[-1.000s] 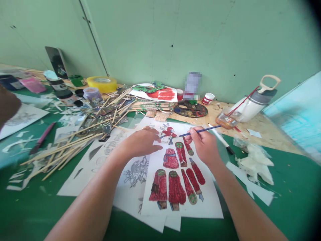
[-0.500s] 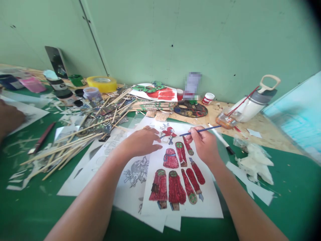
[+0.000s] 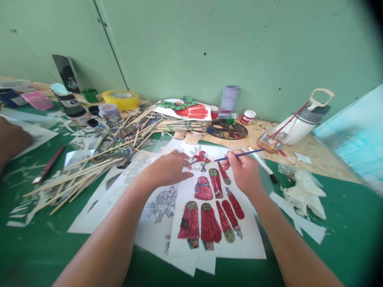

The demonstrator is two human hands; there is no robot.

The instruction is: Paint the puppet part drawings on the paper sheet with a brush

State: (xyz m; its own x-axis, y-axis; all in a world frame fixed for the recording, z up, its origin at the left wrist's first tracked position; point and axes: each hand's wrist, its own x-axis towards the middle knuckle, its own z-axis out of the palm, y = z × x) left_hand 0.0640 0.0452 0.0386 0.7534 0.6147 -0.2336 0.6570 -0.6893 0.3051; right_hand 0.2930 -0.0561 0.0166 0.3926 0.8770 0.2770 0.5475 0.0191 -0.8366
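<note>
A blue-handled paintbrush point(image 3: 250, 152) is pinched in my right hand point(image 3: 241, 169), its tip on a small red-painted figure point(image 3: 201, 156) near the top of a white sheet point(image 3: 245, 243). Below that figure, the sheet carries several puppet-like parts painted dark red with green patches, such as a skirted body piece point(image 3: 211, 223). My left hand point(image 3: 172, 169) lies on the paper left of the figure, fingers stretched out, holding nothing. Other sheets with uncoloured line drawings point(image 3: 163, 203) lie partly under the left forearm.
Wooden sticks point(image 3: 80, 179) and paper scraps cover the left. Paint jars point(image 3: 78, 115), yellow tape point(image 3: 121, 99) and a dark palette point(image 3: 227, 130) stand behind. At right are a water cup point(image 3: 268, 142), a white flask point(image 3: 299, 125), a marker point(image 3: 265, 165) and crumpled tissue point(image 3: 308, 195). Another person's hand point(image 3: 13, 139) is far left.
The brush tip has shifted very slightly on the figure, and the right hand with it. The left hand stays put. The other person's hand has moved a little to the right.
</note>
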